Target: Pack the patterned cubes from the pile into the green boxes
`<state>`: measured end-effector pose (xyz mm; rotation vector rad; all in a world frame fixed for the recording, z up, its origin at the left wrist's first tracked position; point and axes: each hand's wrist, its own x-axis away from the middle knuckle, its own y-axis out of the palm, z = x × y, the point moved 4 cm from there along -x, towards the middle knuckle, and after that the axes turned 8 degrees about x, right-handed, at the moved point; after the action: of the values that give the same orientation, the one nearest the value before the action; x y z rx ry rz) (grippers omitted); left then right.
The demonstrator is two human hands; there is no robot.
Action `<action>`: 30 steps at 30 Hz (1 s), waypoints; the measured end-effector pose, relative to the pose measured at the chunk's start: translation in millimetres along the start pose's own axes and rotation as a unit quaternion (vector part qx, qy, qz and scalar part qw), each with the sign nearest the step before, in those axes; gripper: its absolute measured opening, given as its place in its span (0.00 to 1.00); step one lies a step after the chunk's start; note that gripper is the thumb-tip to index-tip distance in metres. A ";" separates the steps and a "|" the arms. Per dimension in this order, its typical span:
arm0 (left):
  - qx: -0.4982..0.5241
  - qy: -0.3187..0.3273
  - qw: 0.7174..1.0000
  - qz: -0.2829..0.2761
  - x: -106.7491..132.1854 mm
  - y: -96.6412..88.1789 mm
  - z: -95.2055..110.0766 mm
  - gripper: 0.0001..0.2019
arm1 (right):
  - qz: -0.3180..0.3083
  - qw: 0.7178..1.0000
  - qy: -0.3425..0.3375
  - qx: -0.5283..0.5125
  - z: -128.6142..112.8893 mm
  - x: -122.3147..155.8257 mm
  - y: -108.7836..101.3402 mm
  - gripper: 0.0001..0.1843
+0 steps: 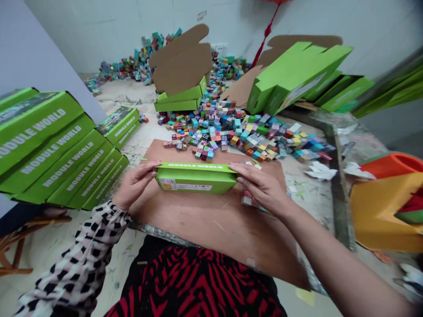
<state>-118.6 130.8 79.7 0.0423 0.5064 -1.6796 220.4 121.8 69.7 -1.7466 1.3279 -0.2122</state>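
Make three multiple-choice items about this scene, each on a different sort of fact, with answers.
1. Where is the green box held by the left hand and right hand?
A. Over a brown cardboard sheet
B. On a stool
C. On the floor

2. The lettering on its top edge is:
A. red
B. white
C. black

3. The small coloured cubes are:
A. bagged
B. in a tray
C. loose in a heap

1 A: the sheet lies under it.
2 B: white words show on green.
3 C: they lie scattered behind the box.

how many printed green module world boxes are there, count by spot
near stack: 5
far stack: 2
held box: 1
total: 8
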 end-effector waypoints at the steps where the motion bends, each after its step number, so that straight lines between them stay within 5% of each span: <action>1: -0.010 0.011 1.000 0.008 1.6 0.1 0.1 0.15 | 0.005 1.000 -0.002 0.005 0.6 2.0 1.3 0.20; 4: -0.027 0.024 0.999 -0.008 6.2 1.2 0.7 0.17 | 0.004 0.999 -0.019 0.030 -1.4 7.7 4.8 0.23; 10: 0.002 0.015 0.997 -0.072 5.4 0.7 4.4 0.32 | -0.004 0.994 -0.055 0.098 -14.3 6.2 11.1 0.48; 17: -0.087 0.100 0.988 -0.081 -0.9 2.5 6.0 0.19 | 0.028 0.991 -0.106 0.080 -9.1 0.9 16.5 0.38; 30: -0.091 0.228 0.969 -0.021 14.3 15.6 -13.9 0.21 | 0.106 0.984 -0.101 0.104 1.9 15.5 33.4 0.39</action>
<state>-109.9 121.1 58.0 0.2913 1.0104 -1.6589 205.1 109.4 38.6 -1.4024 1.2835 -0.0486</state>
